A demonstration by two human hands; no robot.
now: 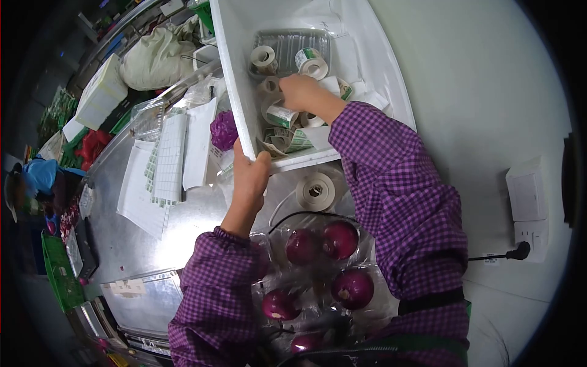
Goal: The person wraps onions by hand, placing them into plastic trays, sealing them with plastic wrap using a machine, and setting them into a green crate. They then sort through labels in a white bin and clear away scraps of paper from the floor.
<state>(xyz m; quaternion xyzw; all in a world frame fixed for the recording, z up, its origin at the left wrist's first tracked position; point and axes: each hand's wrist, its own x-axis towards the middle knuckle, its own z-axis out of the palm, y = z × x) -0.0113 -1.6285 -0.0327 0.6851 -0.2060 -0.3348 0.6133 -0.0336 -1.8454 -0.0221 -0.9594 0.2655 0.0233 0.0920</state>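
Note:
My left hand grips the near left corner of a white foam box, its fingers wrapped round the rim. Inside the box, my right hand reaches among several label rolls, its fingertips close to a small roll and partly hidden; what they hold, if anything, I cannot make out. A clear plastic tray lies at the far end of the box. Just outside the near edge is a larger white roll. Red onions in clear plastic packs sit below, between my sleeves.
Papers and a purple crumpled bundle lie on the metal table at the left. A wall with a socket and black plug stands at the right. At the far left edge is a person in blue.

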